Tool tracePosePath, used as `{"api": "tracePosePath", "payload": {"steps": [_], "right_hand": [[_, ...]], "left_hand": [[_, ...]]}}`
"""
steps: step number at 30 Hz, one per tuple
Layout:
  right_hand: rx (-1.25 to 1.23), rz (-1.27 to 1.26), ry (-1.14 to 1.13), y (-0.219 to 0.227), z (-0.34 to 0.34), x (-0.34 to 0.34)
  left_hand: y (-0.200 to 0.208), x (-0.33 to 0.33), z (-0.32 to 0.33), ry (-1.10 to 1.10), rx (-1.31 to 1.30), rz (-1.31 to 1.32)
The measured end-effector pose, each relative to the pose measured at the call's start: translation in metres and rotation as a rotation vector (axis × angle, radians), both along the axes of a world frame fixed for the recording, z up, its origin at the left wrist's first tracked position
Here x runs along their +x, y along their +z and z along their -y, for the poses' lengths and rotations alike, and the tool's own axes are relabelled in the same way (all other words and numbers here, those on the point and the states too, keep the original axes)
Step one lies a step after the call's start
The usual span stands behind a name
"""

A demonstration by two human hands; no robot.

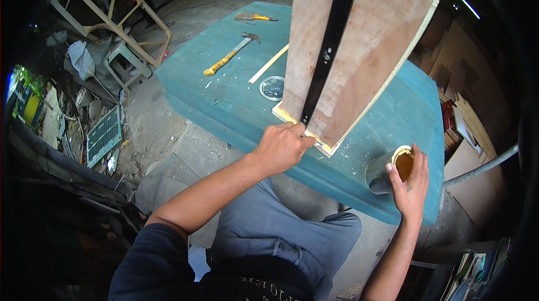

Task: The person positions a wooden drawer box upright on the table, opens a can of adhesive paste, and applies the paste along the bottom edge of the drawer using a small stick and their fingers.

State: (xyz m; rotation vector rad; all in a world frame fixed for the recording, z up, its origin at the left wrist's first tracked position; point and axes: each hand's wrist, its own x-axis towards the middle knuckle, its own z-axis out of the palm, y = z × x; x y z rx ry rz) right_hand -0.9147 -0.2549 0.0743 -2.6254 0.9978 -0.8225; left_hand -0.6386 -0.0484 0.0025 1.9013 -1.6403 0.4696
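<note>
A long plywood drawer panel (365, 71) with a black metal rail (322, 65) along its middle stands over the table, its near end edged with yellowish residue. At that near end is my left hand (283, 146), fingers curled and pinched together beside the rail's lower tip. Whatever is between those fingertips is too small to make out. To the right, my right hand (411, 182) wraps round an open can (377, 175) that holds an amber-brown substance, thumb and fingers near its smeared rim. A round lid (272, 88) lies left of the panel.
On the green table (213, 113) lie a claw hammer (231, 55), a yellow-handled tool (255, 17) and a thin wood strip (269, 63). A plastic stool (126, 62) and wooden frame (112, 12) are at the left. Boards (477, 172) lean at the right, near a grey pipe (483, 165).
</note>
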Motion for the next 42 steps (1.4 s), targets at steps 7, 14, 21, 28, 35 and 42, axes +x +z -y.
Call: {"api": "tracePosePath", "payload": {"steps": [7, 14, 21, 28, 35, 42], "right_hand": [[-0.005, 0.001, -0.008, -0.001, -0.001, -0.001], [-0.013, 0.002, -0.006, -0.003, 0.001, -0.002], [-0.008, 0.002, -0.005, 0.001, -0.002, 0.001], [-0.003, 0.007, -0.017, -0.003, 0.0, -0.002], [-0.01, 0.01, -0.012, -0.003, 0.0, -0.001], [0.008, 0.009, -0.02, -0.001, 0.0, -0.001]], "left_hand": [[-0.01, 0.01, -0.009, 0.163, -0.048, 0.179], [0.013, 0.015, -0.019, 0.19, 0.068, -0.026], [0.005, 0.016, -0.014, 0.141, 0.072, -0.256], [0.005, 0.022, -0.01, 0.128, 0.14, -0.313], [0.0, 0.029, -0.005, 0.086, 0.202, -0.191], [-0.002, 0.023, -0.003, 0.095, 0.196, -0.186]]}}
